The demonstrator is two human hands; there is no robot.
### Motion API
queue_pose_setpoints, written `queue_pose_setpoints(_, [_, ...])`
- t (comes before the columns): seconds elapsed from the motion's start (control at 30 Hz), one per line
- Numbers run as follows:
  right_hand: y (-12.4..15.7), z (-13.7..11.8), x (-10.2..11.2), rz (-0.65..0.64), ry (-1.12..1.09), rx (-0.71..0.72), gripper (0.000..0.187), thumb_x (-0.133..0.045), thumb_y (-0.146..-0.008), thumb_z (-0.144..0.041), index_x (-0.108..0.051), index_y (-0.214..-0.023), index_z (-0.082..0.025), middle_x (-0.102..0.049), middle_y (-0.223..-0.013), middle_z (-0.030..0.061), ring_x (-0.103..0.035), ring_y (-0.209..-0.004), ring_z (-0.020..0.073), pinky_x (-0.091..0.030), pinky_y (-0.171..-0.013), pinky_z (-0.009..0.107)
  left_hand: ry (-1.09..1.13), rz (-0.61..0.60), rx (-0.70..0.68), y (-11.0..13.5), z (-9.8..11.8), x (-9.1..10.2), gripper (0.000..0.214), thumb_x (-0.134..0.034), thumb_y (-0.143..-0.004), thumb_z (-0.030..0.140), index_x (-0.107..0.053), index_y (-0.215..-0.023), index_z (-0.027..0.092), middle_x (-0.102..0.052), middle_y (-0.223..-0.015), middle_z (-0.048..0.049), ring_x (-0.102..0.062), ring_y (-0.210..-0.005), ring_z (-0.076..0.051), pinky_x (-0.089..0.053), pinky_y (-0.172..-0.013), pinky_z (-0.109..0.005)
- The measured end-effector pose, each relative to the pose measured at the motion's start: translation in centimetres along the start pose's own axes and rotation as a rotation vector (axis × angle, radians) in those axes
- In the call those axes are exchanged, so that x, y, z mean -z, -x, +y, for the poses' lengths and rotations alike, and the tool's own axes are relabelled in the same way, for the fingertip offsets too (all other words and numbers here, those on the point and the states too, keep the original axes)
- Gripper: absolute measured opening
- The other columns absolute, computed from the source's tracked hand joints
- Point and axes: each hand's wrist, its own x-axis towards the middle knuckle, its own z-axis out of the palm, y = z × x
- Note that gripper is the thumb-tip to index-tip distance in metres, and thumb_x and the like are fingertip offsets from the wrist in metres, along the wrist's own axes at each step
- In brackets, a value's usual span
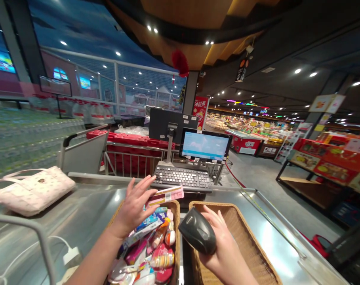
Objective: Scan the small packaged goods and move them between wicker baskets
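My left hand is closed on a slim pink package with a barcode on the side facing me. It holds this over the far end of a wicker basket filled with small, brightly wrapped goods. In my right hand is a black handheld barcode scanner, its front turned toward the left. Below that hand stands a second wicker basket, whose woven inside shows. Just beyond the package lies a black keyboard.
Behind the keyboard stand a lit screen and a dark monitor back. A pale handbag rests on the metal counter at left. A grey curved rail and a white cable are near me. Boxed goods stand at right.
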Motion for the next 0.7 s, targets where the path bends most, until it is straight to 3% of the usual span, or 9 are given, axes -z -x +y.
queue_pose_setpoints(0.27, [-0.1,-0.3,-0.9,-0.015,0.004,0.010,0.065,-0.052,-0.063,-0.008,-0.058,-0.125,-0.027,-0.056,-0.135,0.0072,-0.033,-0.142,0.0341,-0.015,-0.116,0.065,0.003,-0.060,0.153,3.2,0.0,-0.4,0.027,-0.059,-0.084,0.038,-0.066,-0.105,0.024,-0.050,-0.145,-0.0122,-0.044,-0.136,-0.030,-0.012,-0.118,-0.057])
queue_pose_setpoints(0.7, [-0.9,-1.2,-2.2,-0.052,-0.040,0.000,0.052,-0.055,-0.069,-0.014,-0.062,-0.119,-0.028,-0.059,-0.129,0.0068,-0.037,-0.139,0.0330,-0.014,-0.115,0.066,0.036,-0.249,0.344,10.1,1.5,-1.2,0.025,-0.061,-0.081,0.037,-0.066,-0.103,0.025,-0.050,-0.145,-0.0119,-0.043,-0.135,-0.032,-0.021,-0.114,-0.063])
